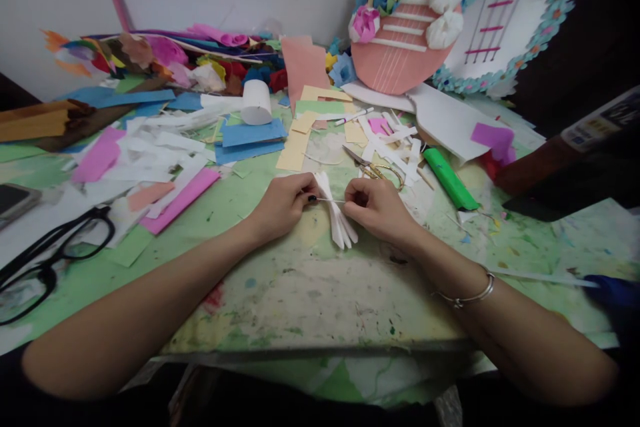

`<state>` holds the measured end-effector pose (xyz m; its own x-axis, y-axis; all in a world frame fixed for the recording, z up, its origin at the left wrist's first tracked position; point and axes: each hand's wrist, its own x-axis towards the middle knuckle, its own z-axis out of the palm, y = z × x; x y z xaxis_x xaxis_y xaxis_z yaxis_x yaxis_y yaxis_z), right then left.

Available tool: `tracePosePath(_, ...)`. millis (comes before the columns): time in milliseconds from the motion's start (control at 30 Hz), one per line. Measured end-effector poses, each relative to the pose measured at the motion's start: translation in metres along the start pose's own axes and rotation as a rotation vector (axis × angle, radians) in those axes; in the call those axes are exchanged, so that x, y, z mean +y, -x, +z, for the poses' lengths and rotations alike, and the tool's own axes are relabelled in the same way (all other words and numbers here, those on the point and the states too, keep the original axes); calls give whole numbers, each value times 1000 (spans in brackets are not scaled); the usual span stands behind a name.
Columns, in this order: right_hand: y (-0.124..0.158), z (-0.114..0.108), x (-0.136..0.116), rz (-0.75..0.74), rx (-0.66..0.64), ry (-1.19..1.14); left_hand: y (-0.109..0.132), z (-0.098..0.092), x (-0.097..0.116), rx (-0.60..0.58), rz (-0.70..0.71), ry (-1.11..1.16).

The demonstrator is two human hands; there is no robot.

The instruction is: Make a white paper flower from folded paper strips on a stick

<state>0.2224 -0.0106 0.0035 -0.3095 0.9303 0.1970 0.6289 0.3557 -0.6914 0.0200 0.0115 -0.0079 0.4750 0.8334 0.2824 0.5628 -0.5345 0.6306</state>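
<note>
Between my hands stands a bunch of white pleated paper (342,230), pinched at its middle and fanned out at the lower end. A thin white string (324,199) runs across its waist. My left hand (287,203) is closed with finger and thumb on the string's left end. On the other side my right hand (373,207) is closed in a pinch on the right end, close against the paper. Just beyond my right hand lie gold-handled scissors (383,172), partly behind the fingers.
Black glasses (80,240) and a phone (17,203) lie at the left among paper strips (165,153). A green tube (450,179) is to the right, near a dark bottle (575,153). Paper-flower-trimmed guitar shapes (405,63) lean at the back. The table's front edge (320,350) is near me.
</note>
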Motion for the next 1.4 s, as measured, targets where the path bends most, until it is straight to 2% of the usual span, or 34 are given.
tracePosePath(400,-1,-3,-4,68,-37,-44,-4,4,-1,13,0,-141)
tracePosePath(567,-3,-6,8,122,-42,-106,-7,0,-9,-46,-19,-11)
tracePosePath(733,-7,-6,15,64,-53,-106,-8,-3,-11,-38,-14,112)
tracePosePath(800,-8,-3,14,16,-36,-106,-7,-1,-10,-5,7,100)
tracePosePath(867,-8,1,14,-28,-38,-122,-6,1,-8,55,98,53)
tracePosePath(933,-7,5,14,-36,-37,-121,-5,4,-6,24,223,8)
tracePosePath(1033,-4,9,13,-26,-18,-90,-4,7,-4,-19,273,-90)
tracePosePath(1233,7,16,4,23,80,6,3,16,3,58,167,-208)
tracePosePath(1400,18,30,-7,116,237,112,18,24,13,106,70,-266)
